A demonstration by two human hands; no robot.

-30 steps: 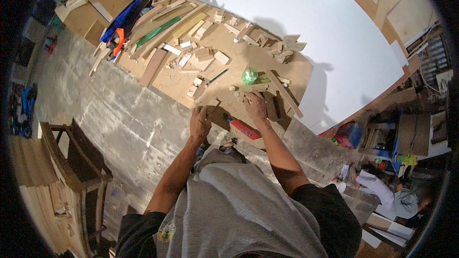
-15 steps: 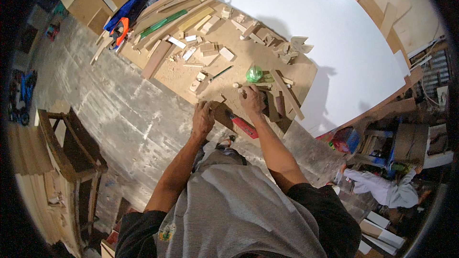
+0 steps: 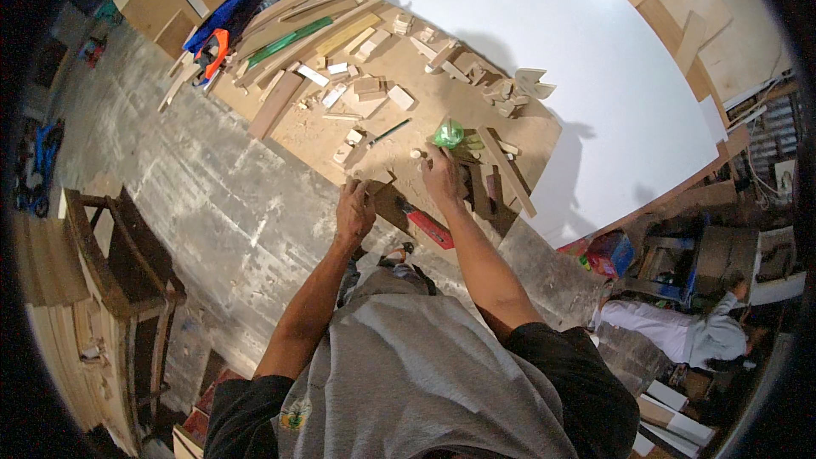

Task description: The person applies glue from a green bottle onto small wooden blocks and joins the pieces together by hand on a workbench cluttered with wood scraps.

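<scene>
At the front edge of the wooden worktable (image 3: 319, 149), my left hand (image 3: 355, 211) has its fingers curled closed. What they hold, if anything, is too small to make out. My right hand (image 3: 440, 178) reaches out over the board, fingers stretched toward a round green translucent bottle (image 3: 449, 133). The fingertips are at its near side; whether they touch it I cannot tell. A small pale round piece (image 3: 415, 154) lies left of those fingers. Between my forearms rests a red-handled tool (image 3: 429, 228). A dark pencil-like stick (image 3: 391, 132) lies farther left.
Small wood blocks (image 3: 365, 93) and shavings cover the table's middle. Long strips (image 3: 314, 30) and an orange-handled saw (image 3: 212, 55) lie at the far left. A large white panel (image 3: 552, 51) stretches behind. A wooden frame (image 3: 127, 272) stands left; another person (image 3: 671, 331) is at the right.
My right hand has moved slightly forward and left, its fingers straightening toward the green bottle. My left hand stays closed at the table edge. The view has shifted a little.
</scene>
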